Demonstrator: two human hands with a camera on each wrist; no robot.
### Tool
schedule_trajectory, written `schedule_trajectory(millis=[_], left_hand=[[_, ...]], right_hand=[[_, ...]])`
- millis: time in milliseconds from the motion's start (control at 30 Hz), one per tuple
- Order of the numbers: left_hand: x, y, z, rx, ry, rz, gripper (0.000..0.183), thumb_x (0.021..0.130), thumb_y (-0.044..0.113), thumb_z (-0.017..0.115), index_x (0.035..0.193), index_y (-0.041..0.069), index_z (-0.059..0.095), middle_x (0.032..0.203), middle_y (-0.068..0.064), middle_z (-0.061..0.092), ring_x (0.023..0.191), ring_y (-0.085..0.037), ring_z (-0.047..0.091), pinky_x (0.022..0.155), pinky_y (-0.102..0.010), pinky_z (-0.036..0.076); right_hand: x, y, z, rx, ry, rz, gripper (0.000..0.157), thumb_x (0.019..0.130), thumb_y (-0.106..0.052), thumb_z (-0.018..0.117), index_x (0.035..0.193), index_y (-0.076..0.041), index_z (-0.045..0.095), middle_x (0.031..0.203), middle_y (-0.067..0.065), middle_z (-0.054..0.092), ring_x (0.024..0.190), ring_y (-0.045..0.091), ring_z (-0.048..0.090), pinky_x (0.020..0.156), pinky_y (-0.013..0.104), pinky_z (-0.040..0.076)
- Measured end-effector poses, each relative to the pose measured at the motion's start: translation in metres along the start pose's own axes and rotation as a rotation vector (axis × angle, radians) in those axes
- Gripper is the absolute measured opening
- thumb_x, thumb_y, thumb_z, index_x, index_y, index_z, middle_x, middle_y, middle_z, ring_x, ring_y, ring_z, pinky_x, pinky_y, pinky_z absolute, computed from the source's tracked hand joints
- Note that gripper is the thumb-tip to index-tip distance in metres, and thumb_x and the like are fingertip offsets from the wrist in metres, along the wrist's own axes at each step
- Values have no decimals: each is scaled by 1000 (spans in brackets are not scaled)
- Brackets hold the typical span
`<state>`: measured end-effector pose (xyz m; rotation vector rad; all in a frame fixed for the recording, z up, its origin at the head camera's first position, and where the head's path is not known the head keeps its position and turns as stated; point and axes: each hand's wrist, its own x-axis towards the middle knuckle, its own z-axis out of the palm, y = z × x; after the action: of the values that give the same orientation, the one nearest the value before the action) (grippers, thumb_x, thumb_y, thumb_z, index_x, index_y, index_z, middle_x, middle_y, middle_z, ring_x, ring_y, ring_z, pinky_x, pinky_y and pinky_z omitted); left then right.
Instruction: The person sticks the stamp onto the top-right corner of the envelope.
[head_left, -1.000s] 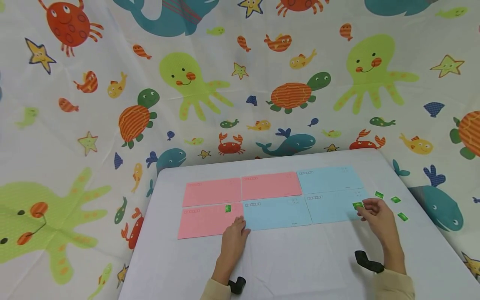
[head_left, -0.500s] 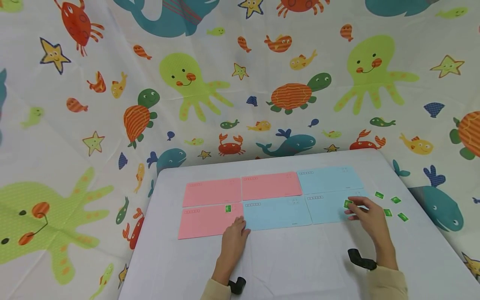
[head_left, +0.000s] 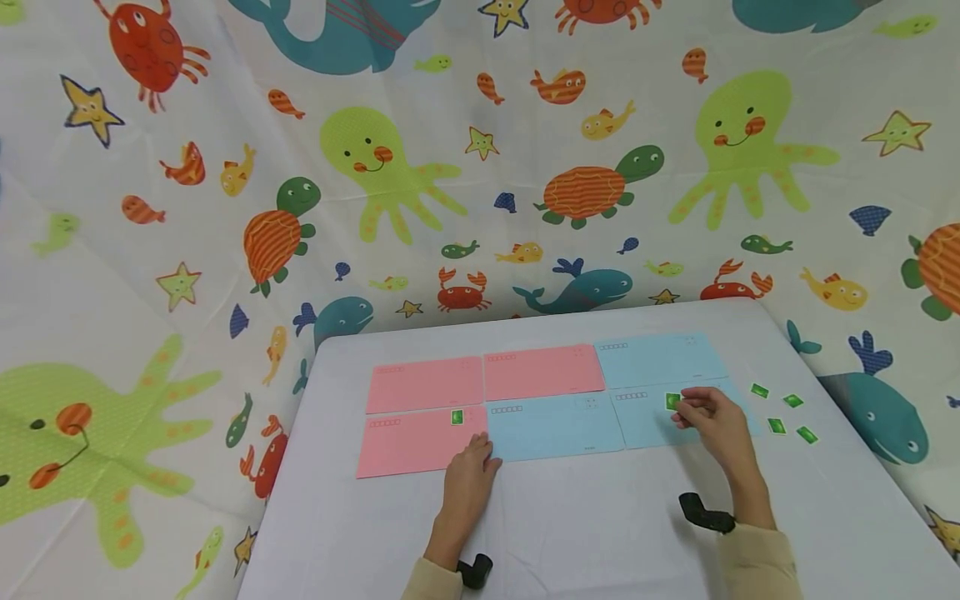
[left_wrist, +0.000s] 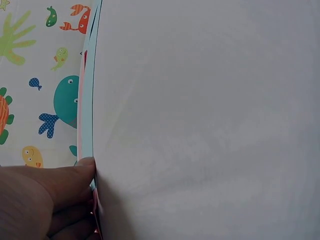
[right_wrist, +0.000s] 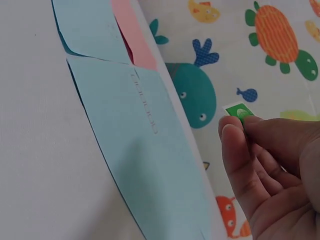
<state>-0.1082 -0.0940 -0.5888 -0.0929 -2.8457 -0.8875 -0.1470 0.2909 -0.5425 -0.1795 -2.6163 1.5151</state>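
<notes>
"Green stamp (head_left: 672, 402): where is it in the head view?"

"Above the near right blue envelope (head_left: 637, 429), pinched in the right hand (head_left: 716, 421). That hand has just moved left, farther from the four loose stamps (head_left: 777, 426) by the table's (head_left: 585, 525) right edge."

"What does that change mean?"

"As I judge it, the carrying is under way and this stamp is not laid down yet. One placed stamp (head_left: 457, 417) sits toward the far right corner of the near left pink envelope (head_left: 408, 446). I see none on the other five, though the right hand hides part of one."

"And the left hand (head_left: 468, 479)?"

"It has stayed put, relaxed fingers resting where that pink envelope meets the near middle blue envelope (head_left: 551, 429). It holds nothing that I can make out."

"Does the left wrist view agree?"

"Yes: the thumb (left_wrist: 85, 169) touches the blue envelope's edge nearest the person. The other fingers are partly hidden."

"Now the right wrist view?"

"Thumb and fingertips are drawn narrow on the stamp, its green face and white border peeking out. It is raised, apart from the blue envelope."
</notes>
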Motion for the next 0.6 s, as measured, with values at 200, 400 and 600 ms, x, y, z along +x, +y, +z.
schedule_trajectory(millis=[200, 400, 600], left_hand=[[1, 0, 1, -8, -11, -6, 33, 86, 10, 76, 116, -5, 72, 131, -16, 67, 126, -31, 63, 103, -45, 52], [-1, -1, 2, -15, -10, -7, 32, 87, 10, 75, 116, -4, 72, 131, -16, 67, 126, -31, 62, 102, -44, 52], [-2, 0, 4, -17, -4, -6, 32, 87, 10, 75, 115, -5, 72, 130, -17, 67, 126, -31, 63, 102, -45, 52]], right_hand=[[3, -2, 10, -10, -15, 57, 37, 98, -21, 66, 121, 7, 58, 102, 23, 72, 69, 3, 70, 69, 20, 60], [6, -1, 19, -11, -6, 85, 36, 98, -25, 66, 118, 5, 62, 92, 13, 74, 67, 5, 70, 69, 22, 60], [8, 1, 25, 16, -4, 94, 37, 98, -28, 66, 117, 4, 63, 89, 14, 74, 67, 9, 71, 68, 25, 61]])
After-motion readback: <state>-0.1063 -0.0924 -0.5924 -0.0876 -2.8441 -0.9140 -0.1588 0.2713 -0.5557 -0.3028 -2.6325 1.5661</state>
